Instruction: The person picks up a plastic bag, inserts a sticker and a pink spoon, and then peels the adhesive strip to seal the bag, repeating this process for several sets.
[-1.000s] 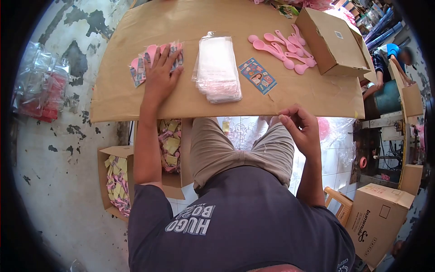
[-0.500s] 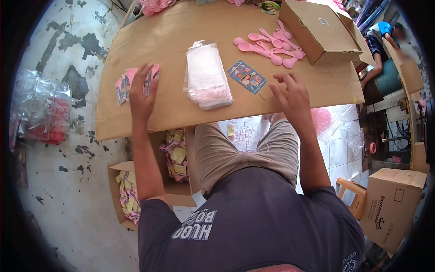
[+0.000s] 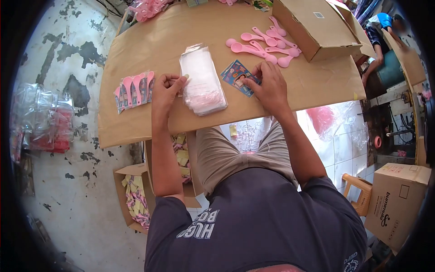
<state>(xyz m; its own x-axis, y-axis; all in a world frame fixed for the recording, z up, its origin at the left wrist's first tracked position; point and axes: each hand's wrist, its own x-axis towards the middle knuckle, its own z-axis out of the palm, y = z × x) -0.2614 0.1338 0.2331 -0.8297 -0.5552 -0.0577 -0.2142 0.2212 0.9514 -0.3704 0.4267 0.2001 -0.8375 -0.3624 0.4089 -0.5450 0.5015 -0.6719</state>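
A stack of clear plastic bags [image 3: 202, 77] lies at the middle of the table's near side. At its left edge is my left hand [image 3: 167, 90], thumb and forefinger pinched on the rim of a bag. My right hand [image 3: 270, 88] grips the right end of a blue printed card [image 3: 240, 78], its thumb on top. Left of my left hand, several packed pink spoons [image 3: 137, 88] lie in a row with blue cards in clear bags. Loose pink measuring spoons [image 3: 267, 45] are heaped beyond my right hand.
An open cardboard box [image 3: 317, 29] stands at the table's far right. Below the table, boxes hold yellow-and-pink packets [image 3: 136, 199]. Clear bags [image 3: 43, 118] hang at the left wall. A bumimulia carton [image 3: 394, 204] and an orange stool [image 3: 358, 192] stand at right. Another person [image 3: 378, 41] sits far right.
My left hand has left the packed spoons and moved right to the bag stack. My right hand has moved left and taken hold of the card.
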